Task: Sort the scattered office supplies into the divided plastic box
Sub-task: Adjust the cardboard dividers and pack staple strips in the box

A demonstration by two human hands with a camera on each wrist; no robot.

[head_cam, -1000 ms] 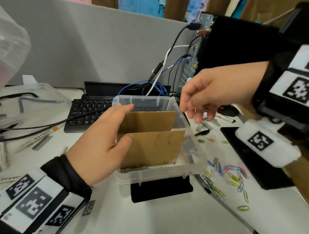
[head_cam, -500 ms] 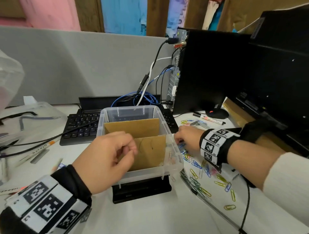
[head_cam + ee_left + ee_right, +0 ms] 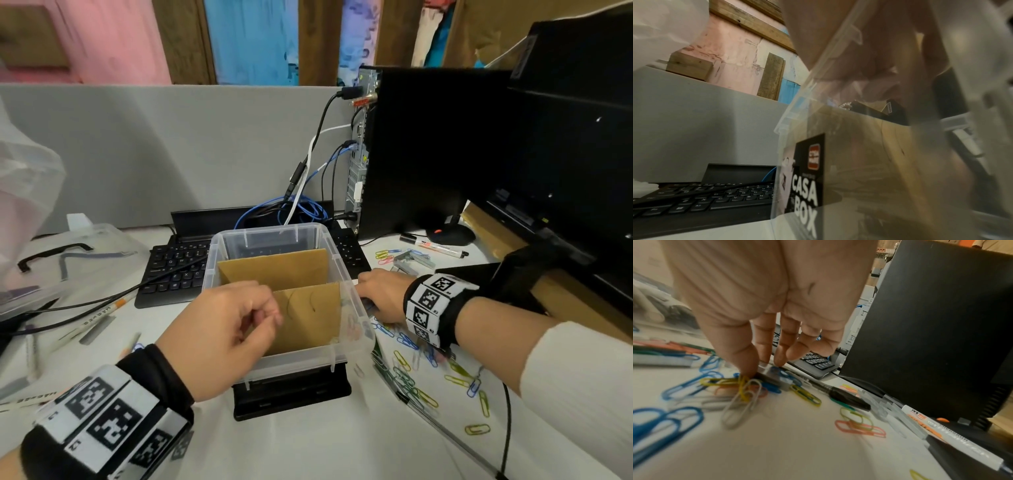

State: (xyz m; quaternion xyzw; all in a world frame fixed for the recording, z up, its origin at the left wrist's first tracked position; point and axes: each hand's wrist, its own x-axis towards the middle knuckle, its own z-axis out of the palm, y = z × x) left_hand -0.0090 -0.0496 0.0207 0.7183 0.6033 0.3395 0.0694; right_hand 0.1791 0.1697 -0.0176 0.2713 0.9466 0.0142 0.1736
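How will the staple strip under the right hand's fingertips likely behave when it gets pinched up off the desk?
The staple strip looks thin and flat, so probably light but hard to lift. Paper clips touching it may drag along. The right hand may snap it if squeezed.

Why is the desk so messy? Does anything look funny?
Coloured paper clips lie scattered over the desk right of the plastic box, among staple strips and a marker. A black cable crosses the keyboard.
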